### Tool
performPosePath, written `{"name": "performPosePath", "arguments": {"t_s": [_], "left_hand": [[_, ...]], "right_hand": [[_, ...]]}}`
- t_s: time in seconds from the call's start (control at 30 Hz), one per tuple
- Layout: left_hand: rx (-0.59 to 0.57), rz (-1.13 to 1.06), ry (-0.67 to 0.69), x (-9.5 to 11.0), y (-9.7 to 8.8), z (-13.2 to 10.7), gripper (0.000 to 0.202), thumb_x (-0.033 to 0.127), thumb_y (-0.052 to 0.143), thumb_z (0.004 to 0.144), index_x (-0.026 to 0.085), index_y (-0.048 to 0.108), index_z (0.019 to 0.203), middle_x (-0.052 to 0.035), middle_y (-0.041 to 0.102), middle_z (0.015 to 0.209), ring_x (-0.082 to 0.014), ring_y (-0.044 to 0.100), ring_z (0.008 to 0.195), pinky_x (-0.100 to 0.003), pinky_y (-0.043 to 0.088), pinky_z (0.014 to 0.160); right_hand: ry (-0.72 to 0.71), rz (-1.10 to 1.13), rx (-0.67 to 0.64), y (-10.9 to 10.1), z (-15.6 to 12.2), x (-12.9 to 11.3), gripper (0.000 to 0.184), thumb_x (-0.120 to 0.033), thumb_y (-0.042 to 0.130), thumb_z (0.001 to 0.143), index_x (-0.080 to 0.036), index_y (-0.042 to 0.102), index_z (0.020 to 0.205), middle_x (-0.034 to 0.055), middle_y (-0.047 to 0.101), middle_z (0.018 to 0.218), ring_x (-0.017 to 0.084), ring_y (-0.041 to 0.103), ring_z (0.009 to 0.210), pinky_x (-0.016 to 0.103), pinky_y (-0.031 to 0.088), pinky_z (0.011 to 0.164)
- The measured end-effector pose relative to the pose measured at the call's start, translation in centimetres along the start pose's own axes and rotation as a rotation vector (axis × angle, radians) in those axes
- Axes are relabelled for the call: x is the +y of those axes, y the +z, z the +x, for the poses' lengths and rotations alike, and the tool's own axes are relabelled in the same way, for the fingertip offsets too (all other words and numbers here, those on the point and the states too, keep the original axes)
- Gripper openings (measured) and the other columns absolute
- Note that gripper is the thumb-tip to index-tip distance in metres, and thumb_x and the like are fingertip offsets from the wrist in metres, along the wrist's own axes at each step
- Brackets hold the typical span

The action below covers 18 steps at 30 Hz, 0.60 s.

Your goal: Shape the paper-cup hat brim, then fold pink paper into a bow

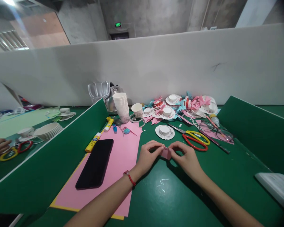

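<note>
Between my two hands is a small piece of pink paper (165, 153), held just above the green table. My left hand (149, 155), with a red bracelet at the wrist, pinches its left edge. Thumb and fingers of my right hand (185, 156) close on its right edge. Just beyond them lies a white fringed paper disc (165, 132) with a shallow round cup base in its middle. Scissors (196, 140) with red and yellow handles rest to the right of the disc, blades toward it.
A black phone (95, 164) lies on pink paper sheets (121, 176), beside glue sticks (93, 142). Behind stand stacked paper cups (121, 107) and a silver bag (101, 91). Paper crafts (167, 112) crowd the back. Glasses (223, 134) lie right. Green dividers (52, 151) flank me; another person's hand (0, 148) shows left.
</note>
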<state>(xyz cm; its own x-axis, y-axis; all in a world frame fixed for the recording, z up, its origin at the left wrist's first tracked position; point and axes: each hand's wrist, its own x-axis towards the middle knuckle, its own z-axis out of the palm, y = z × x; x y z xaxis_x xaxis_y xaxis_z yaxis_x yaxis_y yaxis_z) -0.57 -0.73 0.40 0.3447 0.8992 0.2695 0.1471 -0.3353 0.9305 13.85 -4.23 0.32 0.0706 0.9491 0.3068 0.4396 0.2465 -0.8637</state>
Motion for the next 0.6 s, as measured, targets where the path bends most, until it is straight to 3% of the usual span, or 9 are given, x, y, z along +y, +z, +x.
{"name": "performPosePath", "arguments": {"t_s": [0.27,0.6], "left_hand": [[-0.156,-0.057,0.003,-0.03,-0.18,0.18,0.011,0.019,0.055,0.072,0.015,0.062,0.064,-0.0024,0.059,0.067,-0.0141,0.054,0.067,-0.025,0.043,0.064],[-0.127,-0.013,0.022,-0.09,0.23,-0.1,0.01,0.014,0.051,0.072,0.014,0.056,0.063,0.0007,0.052,0.065,-0.0105,0.048,0.06,-0.02,0.037,0.056]], "right_hand": [[-0.041,-0.071,-0.049,-0.03,-0.03,0.06,0.01,-0.025,0.05,0.07,-0.018,0.053,0.062,0.0009,0.056,0.058,0.014,0.052,0.057,0.024,0.042,0.054],[-0.008,-0.058,-0.05,0.6,-0.15,-0.06,0.007,-0.016,0.047,0.066,-0.018,0.049,0.059,-0.0014,0.05,0.055,0.012,0.048,0.052,0.023,0.039,0.052]]}}
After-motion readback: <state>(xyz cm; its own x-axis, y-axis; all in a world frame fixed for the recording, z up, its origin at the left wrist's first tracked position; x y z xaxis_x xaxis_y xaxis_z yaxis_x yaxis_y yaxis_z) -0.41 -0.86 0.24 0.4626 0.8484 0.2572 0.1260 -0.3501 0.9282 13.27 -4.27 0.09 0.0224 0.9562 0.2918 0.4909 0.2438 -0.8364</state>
